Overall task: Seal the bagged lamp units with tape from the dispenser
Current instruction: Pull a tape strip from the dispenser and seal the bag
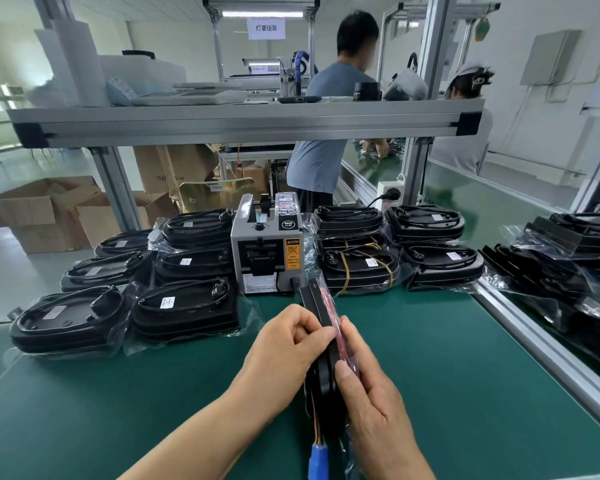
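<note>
A black lamp unit [317,306] in a clear bag stands on edge over the green mat, held between both hands. My left hand [284,358] pinches its upper left side. My right hand [371,386] grips the right side, thumb on the edge, over a red printed strip of the bag. Orange wires and a blue connector [317,460] hang from its bottom. The grey tape dispenser [265,252] stands just behind the unit, its outlet facing me.
Stacks of bagged black lamp units lie left [184,308] and right [359,268] of the dispenser, more on the right conveyor [547,265]. An aluminium shelf beam [246,121] crosses overhead. Two people work behind it. Cardboard boxes [45,209] sit on the floor at left.
</note>
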The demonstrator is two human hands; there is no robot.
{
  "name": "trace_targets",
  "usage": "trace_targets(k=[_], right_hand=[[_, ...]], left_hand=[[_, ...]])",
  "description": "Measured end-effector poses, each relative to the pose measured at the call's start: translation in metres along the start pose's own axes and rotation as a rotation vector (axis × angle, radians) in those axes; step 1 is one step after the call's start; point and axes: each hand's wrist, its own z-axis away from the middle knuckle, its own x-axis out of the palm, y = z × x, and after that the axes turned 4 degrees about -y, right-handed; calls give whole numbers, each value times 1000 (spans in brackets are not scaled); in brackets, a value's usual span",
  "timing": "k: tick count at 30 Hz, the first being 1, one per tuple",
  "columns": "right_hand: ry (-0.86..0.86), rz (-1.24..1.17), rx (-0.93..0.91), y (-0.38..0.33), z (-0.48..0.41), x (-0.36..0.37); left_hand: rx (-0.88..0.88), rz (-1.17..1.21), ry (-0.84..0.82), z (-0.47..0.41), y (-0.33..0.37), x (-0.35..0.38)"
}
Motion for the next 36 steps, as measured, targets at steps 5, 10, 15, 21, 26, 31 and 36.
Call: trace_targets(k=[5,10,15,21,26,31,36], right_hand=[[-6,-7,-4,-2,3,0],[-33,-138,101,-16,-2,-5],[-58,45,218,-40,-62,-17],[-178,111,311,-39,-100,-5],[-175,-19,318,-26,-100,-3],[-153,-2,299,-23,-98,-3],[-121,-4,318,-26,-96,-2]], left_hand=[[-31,123,-132,11,2,-9],[-63,180,-155,12,2,-13],[-59,121,-149,7,-1,-12],[-102,117,-228,-15,0,-34],[-426,550,366,-101,-19,-66],[-608,725,421,-154,-31,-67],[-669,835,435,-176,-34,-62]])
